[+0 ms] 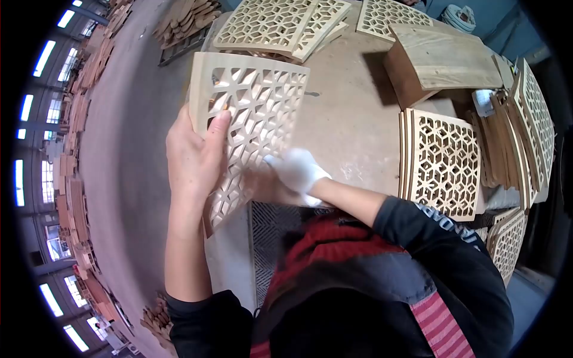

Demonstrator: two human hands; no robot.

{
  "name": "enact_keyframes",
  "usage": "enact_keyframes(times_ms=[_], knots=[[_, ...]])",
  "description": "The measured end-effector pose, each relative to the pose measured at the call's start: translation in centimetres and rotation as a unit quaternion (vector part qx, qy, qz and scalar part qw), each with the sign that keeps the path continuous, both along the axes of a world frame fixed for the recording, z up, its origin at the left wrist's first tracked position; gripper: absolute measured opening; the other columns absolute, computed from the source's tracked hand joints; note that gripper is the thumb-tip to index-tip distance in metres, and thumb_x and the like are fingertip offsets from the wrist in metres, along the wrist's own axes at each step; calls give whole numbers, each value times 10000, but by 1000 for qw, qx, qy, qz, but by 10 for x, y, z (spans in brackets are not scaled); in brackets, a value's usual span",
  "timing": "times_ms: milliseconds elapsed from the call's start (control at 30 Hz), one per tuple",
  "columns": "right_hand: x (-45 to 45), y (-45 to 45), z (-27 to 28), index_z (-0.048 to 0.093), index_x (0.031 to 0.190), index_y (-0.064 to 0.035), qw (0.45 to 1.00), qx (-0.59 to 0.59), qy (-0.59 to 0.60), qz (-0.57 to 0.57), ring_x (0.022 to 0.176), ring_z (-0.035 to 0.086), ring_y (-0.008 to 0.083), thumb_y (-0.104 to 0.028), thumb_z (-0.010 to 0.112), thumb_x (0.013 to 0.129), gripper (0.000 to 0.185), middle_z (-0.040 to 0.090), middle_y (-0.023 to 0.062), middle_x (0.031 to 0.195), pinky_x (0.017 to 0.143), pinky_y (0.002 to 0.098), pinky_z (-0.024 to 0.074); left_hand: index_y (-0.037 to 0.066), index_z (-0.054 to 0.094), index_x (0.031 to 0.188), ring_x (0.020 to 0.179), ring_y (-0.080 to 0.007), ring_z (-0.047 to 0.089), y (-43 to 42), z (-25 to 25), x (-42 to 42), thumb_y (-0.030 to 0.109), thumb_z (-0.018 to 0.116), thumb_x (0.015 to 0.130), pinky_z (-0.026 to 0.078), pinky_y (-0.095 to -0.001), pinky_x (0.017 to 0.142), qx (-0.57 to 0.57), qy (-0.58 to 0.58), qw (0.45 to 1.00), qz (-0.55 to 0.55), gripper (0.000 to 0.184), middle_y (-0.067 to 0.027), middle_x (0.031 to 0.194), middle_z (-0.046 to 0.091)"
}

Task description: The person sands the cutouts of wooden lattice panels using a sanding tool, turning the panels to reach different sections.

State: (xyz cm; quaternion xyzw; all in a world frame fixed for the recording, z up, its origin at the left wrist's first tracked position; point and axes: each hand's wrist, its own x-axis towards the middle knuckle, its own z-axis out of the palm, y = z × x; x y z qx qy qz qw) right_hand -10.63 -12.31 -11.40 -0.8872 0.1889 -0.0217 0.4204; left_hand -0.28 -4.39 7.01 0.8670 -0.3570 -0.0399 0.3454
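Head view, left hand (196,149): bare, its fingers clamped on the left border of the panel (262,110), thumb on the front; the other fingers are mostly hidden.
Panel: held up and tilted above the left part of the surface (346,119), one near corner hanging past the near edge; whether any of it rests on the surface, I cannot tell.
Grip risk: only the left hand clearly bears the panel, and at one border, so it could swing or twist if pushed on the far side from that hold.
Right hand (300,172): white-gloved and blurred, just beside the panel's lower right; I cannot tell whether its fingers are together or apart, or whether they touch the wood.
Lattice risk: the bars look thin, so a hard press or a glove snagging in a cut-out could crack one.
Drop risk: a slip at the left could send the panel to the floor (125,149), its corners likely taking the blow.
Far pile (262,24): loosely overlapped panels near the held one's top; a careless swing could knock or scuff them.
Right stack (447,170): panels on edge, near the box (450,56); a bump might topple them.
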Motion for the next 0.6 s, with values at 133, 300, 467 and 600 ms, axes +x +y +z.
enact_keyframes(times_ms=[133, 300, 467, 600], knots=[[8, 7, -16, 687, 913, -59, 996, 66, 36, -38, 821, 623, 418, -329, 394, 963, 402, 655, 233, 889, 722, 448, 497, -39, 609, 1062, 807, -338, 668, -8, 7, -16, 221, 643, 853, 500, -382, 750, -6, 0, 1000, -16, 335, -214, 848, 675], [-13, 1, 0, 686, 986, -32, 995, 80, 55, -29, 862, 625, 428, -315, 450, 947, 370, 647, 258, 948, 774, 438, 496, -39, 611, 1060, 806, -333, 672, -3, 2, -7, 235, 653, 843, 501, -382, 747, -17, 2, 1000, -6, 352, -212, 835, 676], [9, 7, -12, 699, 998, -93, 997, 47, 12, -52, 835, 630, 416, -216, 430, 924, 305, 651, 237, 894, 770, 429, 520, -42, 612, 1058, 771, -330, 676, -6, 3, -7, 235, 656, 838, 507, -382, 721, -4, 14, 1000, 4, 356, -202, 801, 678], [-6, 2, -7, 681, 1034, -124, 998, -30, 47, 32, 769, 644, 390, -201, 458, 897, 273, 659, 209, 879, 718, 432, 527, -39, 612, 1058, 772, -330, 681, -7, 1, -5, 212, 655, 841, 508, -380, 719, -22, -5, 1000, 14, 334, -208, 818, 683]])
